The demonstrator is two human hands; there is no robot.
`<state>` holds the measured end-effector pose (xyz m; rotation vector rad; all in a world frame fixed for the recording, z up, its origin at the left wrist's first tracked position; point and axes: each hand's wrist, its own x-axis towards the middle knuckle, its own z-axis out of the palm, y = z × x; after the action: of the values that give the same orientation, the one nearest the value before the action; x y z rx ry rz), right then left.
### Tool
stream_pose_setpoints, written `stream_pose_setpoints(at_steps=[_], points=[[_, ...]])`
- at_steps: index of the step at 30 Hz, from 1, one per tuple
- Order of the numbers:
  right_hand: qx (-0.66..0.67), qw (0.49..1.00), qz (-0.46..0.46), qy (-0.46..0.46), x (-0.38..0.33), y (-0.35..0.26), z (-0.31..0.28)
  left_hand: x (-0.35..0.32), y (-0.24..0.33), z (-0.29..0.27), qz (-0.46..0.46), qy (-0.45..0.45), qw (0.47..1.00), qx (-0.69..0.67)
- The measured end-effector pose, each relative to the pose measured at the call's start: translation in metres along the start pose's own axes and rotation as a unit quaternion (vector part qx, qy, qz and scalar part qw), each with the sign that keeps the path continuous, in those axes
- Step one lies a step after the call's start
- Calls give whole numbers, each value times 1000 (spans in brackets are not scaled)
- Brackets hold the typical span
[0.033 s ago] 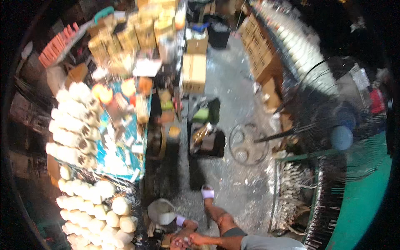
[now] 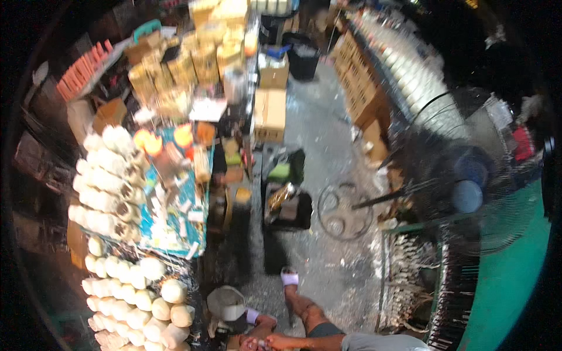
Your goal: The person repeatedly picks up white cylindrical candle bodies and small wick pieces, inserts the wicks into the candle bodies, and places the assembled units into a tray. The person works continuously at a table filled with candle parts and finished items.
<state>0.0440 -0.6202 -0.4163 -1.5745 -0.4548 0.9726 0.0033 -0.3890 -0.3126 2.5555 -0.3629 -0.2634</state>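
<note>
- Your left hand point(image 2: 250, 343) and right hand point(image 2: 275, 341): together at the lower edge, fingers curled in; the view cuts them off, so you cannot tell how tightly they close.
- Small pale piece point(image 2: 261, 344): between your hands, or so it seems; blur hides its form.
- Bucket point(image 2: 227, 304): round, greyish white, near your left foot and hands; contents not legible.
- Black tray point(image 2: 305, 210): on the floor ahead, holding a shiny golden-brown item point(image 2: 280, 197).
- Black container point(image 2: 298, 167): just beyond the tray, a green piece point(image 2: 280, 171) within.
- Cardboard box point(image 2: 269, 111): tan, top flaps closed, farther up the floor.
- Second carton point(image 2: 273, 79): behind it, white and blue material showing at the top.
- Dark bin point(image 2: 304, 65): upright, beside that carton; inside too dark to read.
- Row of cartons point(image 2: 360, 79): brown, lined along the right-hand table.
- Teal sheet point(image 2: 196, 231): on the left table, strewn with white scraps.
- Pale rounded pieces point(image 2: 137, 292): ranked in rows on your left.
- Green-framed rack point(image 2: 384, 251): on your right, filled with slender pale pieces.
</note>
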Motion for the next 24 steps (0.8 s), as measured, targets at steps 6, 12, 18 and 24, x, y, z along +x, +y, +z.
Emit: stream_pose_setpoints(at_steps=[6, 12, 18, 24], points=[[-172, 969, -134, 120, -28, -133, -25, 51, 54, -33, -216, -10, 927, -307], [-281, 954, -23, -105, -33, -249, -107, 92, 85, -130, -59, -34, 995, -67], [8, 934, 24, 357, -4, -346, -414, 68, 108, -221, -302, 126, 802, -500], [-59, 815, 49, 575, 40, -524, -743, 58, 126, -253, -376, 234, 721, -532]])
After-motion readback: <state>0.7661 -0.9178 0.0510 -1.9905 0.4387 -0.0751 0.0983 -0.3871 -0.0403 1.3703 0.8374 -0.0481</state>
